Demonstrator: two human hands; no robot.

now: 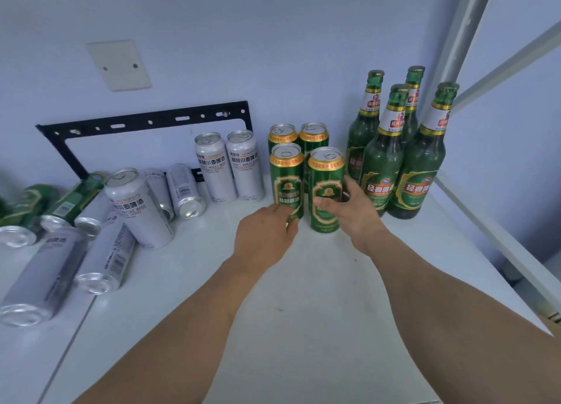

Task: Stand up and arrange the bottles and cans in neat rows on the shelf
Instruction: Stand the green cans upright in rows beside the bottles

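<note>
Green cans (326,191) stand upright in a two-by-two block on the shelf (303,297). The right hand (352,212) curls round the front right can; the left hand (267,230) grips the base of the front left can (287,179). Green bottles (422,167) stand just right of the right hand; silver cans (106,258) lie toppled well left of the left hand.

Lighting: you get even, cool, bluish daylight, soft shadows only. Glare: faint sheen on the shelf (318,282) at centre. Distortion: your wide lens bends the frame edges, strongest at right. Focus: lower-left cans (39,282) slightly smeared.
</note>
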